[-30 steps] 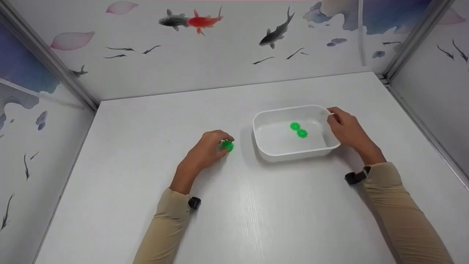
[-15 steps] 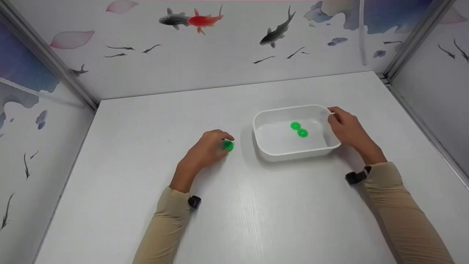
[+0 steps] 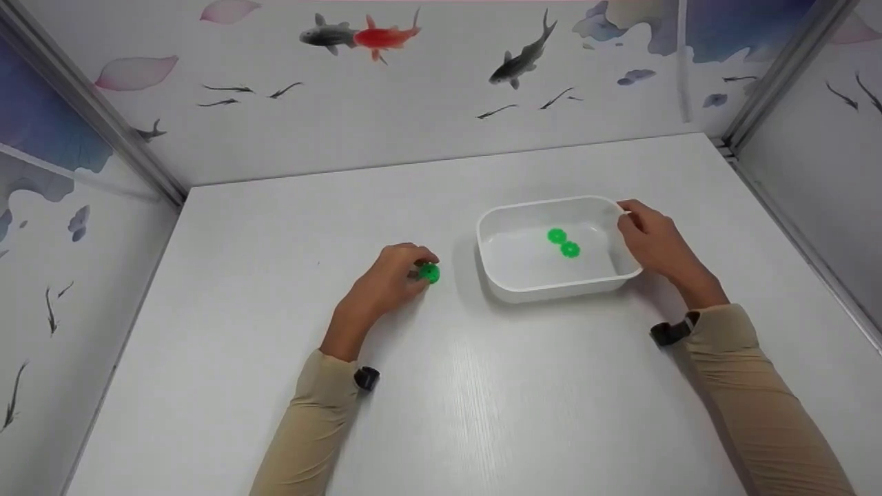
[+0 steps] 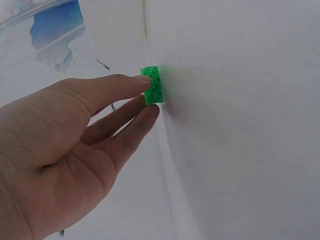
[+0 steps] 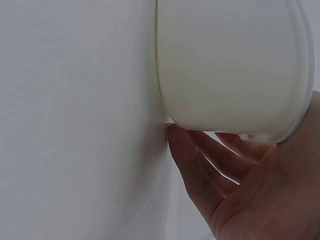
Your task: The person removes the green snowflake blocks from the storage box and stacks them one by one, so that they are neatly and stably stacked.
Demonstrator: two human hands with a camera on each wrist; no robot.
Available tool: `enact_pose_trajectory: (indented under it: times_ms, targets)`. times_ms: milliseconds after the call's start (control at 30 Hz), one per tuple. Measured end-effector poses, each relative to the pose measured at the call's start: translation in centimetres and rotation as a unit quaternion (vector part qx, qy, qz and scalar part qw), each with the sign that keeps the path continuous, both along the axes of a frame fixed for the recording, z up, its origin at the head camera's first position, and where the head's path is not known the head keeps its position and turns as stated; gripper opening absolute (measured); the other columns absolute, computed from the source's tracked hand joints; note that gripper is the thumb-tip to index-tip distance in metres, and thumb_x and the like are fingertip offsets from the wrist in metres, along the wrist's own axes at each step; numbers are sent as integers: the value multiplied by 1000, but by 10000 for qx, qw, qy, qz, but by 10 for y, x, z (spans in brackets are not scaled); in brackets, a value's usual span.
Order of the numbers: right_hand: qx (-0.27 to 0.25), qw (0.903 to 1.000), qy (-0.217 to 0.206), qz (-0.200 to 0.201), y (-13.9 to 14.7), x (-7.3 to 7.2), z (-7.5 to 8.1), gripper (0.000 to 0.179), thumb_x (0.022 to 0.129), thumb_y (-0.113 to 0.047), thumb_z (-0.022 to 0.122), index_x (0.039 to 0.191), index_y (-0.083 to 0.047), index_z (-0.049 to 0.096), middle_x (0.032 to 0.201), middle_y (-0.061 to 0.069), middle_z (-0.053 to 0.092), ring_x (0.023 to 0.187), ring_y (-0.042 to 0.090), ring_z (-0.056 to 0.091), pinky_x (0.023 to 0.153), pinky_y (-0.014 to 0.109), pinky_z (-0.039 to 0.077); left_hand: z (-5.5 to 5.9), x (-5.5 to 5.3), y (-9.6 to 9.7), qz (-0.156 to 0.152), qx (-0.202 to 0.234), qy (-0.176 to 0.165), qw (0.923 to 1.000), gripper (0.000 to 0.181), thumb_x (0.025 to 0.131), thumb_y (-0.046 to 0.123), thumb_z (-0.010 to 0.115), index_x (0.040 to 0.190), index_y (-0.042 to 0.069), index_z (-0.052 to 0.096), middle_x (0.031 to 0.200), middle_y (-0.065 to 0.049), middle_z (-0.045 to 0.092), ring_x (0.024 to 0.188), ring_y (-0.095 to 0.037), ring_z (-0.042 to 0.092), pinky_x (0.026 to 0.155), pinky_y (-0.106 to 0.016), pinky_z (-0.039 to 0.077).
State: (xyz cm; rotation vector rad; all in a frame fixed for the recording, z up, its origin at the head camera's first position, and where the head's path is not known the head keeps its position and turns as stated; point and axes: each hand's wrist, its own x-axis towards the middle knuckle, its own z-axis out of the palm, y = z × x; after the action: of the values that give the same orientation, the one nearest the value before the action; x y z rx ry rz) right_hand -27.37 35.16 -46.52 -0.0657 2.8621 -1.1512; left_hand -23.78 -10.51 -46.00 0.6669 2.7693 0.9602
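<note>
- Your left hand [image 3: 391,279] pinches a green toothed wheel [image 3: 431,273] between thumb and fingers, left of the tray and apart from it, low at the white tabletop [image 3: 468,386].
- Head view gives you that wheel's round face with dark marks; only the left wrist view shows its edge, rows of blocky teeth, with your thumb pressed on it.
- Your right hand [image 3: 651,241] grips the right end of the white rectangular tray [image 3: 517,258], thumb at the rim.
- Right wrist view adds your fingers along the tray's outer end wall, one fingertip down by the base; the tray's inside is hidden there.
- Only the head view shows you two more green wheels, upper [image 3: 557,236] and lower [image 3: 570,249], lying on the tray floor, side by side on a diagonal, seemingly touching.
- You wear tan sleeves [image 3: 313,420] and black wrist bands [image 3: 670,334], visible in the head view alone.
- Head view also has the back panel, printed with a red fish [image 3: 387,37] and grey ones.
</note>
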Motion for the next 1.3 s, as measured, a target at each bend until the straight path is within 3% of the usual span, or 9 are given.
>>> enact_pose_trajectory:
  times_ms: [233,533,800,1300]
  targets:
    - [-9,10000,3,1,0,0,0,56,115,-41,33,158,-11,52,141,24,66,116,34,62,92,40,49,0,-1,1,53,18,-124,9999,33,100,1,72,132,3,75,127,-13,75,122,-27,71,109,-41,59]
    - [0,10000,-46,-43,-3,1,1,57,114,-41,32,159,-11,51,145,25,64,122,37,62,100,50,51,0,0,0,-44,-180,58,9998,36,98,6,77,134,5,74,131,-11,75,123,-27,70,108,-40,59]
    - [61,10000,32,-17,-1,-1,0,55,115,-39,33,157,-9,52,142,26,66,117,35,63,94,42,50,-1,0,10,46,-366,3,9993,35,100,10,76,135,9,75,137,-9,74,129,-24,68,112,-41,57]
    - [21,10000,-11,20,-3,0,2,57,115,-39,32,159,-7,50,145,29,63,122,39,63,99,52,52,0,-1,16,230,-557,-73,9982,32,101,8,75,132,10,77,136,-9,74,132,-26,67,115,-43,55]
